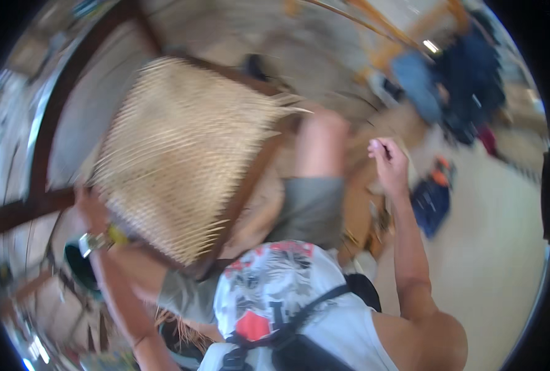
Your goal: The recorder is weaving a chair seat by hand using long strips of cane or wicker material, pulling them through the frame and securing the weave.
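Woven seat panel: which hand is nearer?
Left. The left hand is beside the woven seat panel's left corner, contact too blurred to confirm; the right hand is clear of it, off to the right past the knee.

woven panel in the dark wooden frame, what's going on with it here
A seated person has a pale, roughly square woven panel on a dark brown wooden frame before them. Their left hand is by its left corner, the grip blurred. Their right hand is raised, curled and clear of it. Loose pale strands stick out at the panel's edges.
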Demonstrator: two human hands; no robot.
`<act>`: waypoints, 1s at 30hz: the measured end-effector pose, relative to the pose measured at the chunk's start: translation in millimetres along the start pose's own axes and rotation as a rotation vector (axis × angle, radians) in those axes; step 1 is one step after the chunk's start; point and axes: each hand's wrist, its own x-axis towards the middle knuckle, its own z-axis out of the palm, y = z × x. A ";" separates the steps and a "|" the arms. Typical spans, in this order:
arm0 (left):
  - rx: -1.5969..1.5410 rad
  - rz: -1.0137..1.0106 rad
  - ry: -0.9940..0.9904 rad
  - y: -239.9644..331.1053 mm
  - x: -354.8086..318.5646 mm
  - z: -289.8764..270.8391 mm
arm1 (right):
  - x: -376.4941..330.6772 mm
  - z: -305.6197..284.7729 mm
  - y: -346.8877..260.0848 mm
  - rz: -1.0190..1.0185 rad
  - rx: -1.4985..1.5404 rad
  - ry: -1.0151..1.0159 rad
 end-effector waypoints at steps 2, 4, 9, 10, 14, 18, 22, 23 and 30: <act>-0.089 -0.156 -0.115 35.6 10.1 -26.3 | -57.4 -72.2 36.3 0.151 -0.217 0.113; -0.076 -0.180 -0.187 42.0 18.2 -25.2 | -122.8 -113.3 74.8 0.388 -0.488 0.147; -0.018 -0.125 -0.280 76.7 15.0 -21.1 | -276.3 -113.6 152.3 0.499 -0.530 0.075; 0.016 -0.171 -0.343 81.9 15.2 -28.8 | -284.2 -102.3 154.5 0.494 -0.528 0.003; -0.055 0.047 -0.114 23.1 27.1 -2.3 | -275.9 -60.9 143.0 0.365 -0.784 -0.104; -0.146 0.019 -0.136 177.7 -9.4 -87.7 | -264.3 -75.5 150.1 0.536 -0.769 -0.086; -0.482 0.039 -0.112 245.9 -46.3 -117.7 | -273.6 -83.2 136.0 0.550 -0.873 -0.200; -0.543 0.040 -0.147 264.1 -52.6 -130.2 | -275.1 -81.3 128.4 0.533 -0.861 -0.206; -0.774 0.204 -0.205 393.9 -28.8 -154.6 | -281.0 -10.5 118.4 0.383 -0.970 -0.380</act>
